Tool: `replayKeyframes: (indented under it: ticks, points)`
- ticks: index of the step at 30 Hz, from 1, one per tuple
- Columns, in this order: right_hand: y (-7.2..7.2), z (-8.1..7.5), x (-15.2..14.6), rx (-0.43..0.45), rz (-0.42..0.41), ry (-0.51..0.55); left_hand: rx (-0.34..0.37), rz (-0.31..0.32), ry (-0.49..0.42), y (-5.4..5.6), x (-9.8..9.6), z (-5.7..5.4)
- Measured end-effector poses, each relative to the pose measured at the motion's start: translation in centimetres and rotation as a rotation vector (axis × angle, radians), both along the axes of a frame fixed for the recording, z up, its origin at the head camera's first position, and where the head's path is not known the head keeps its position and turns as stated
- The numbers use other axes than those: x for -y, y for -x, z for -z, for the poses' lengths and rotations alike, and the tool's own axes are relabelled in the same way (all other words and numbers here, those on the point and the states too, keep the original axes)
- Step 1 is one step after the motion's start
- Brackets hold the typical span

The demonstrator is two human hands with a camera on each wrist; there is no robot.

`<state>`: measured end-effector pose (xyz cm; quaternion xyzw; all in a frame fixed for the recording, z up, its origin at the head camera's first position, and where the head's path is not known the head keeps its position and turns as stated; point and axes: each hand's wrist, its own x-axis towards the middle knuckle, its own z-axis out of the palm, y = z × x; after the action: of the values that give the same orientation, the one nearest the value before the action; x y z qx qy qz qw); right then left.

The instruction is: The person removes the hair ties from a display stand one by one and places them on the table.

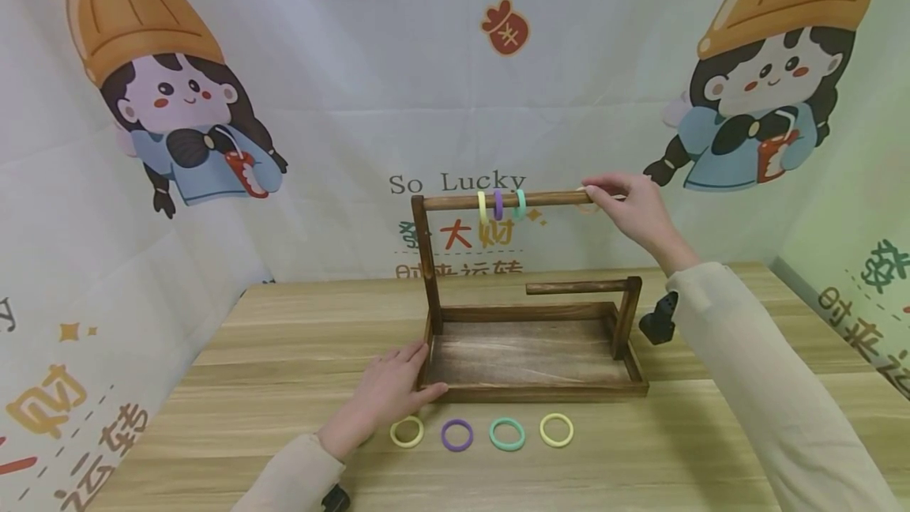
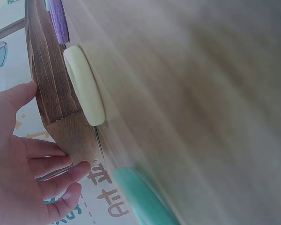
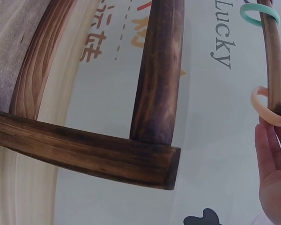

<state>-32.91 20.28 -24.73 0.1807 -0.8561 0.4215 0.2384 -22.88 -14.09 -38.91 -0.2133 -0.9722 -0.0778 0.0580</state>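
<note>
A peach ring (image 3: 261, 104) is pinched between the thumb and fingers of my right hand (image 1: 629, 204), right at the free end of the upper wooden rod (image 1: 448, 202). Along that rod hang a yellow ring (image 1: 482, 207), a purple ring (image 1: 498, 205) and a green ring (image 1: 521, 204). My left hand (image 1: 391, 385) rests on the front left corner of the brown wooden tray (image 1: 533, 394) that carries the rod, thumb at the front wall and fingers along the left side. In the left wrist view its fingers look relaxed against the wood (image 2: 75, 136).
A lower rod (image 1: 576, 288) points left from a short post (image 1: 627, 318) on the tray's right. Before the tray lie a yellow ring (image 1: 407, 432), a purple ring (image 1: 457, 434), a green ring (image 1: 507, 434) and another yellow ring (image 1: 557, 430). Another green ring (image 2: 143, 197) lies near my left wrist.
</note>
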Motion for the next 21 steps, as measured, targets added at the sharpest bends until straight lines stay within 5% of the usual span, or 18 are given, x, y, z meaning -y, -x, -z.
replayKeyframes:
  ticks: [21]
  points:
    - [-0.23,0.29,-1.0,-0.015,0.071,0.084,0.016,-0.003,-0.013,-0.09,0.0,-0.09]
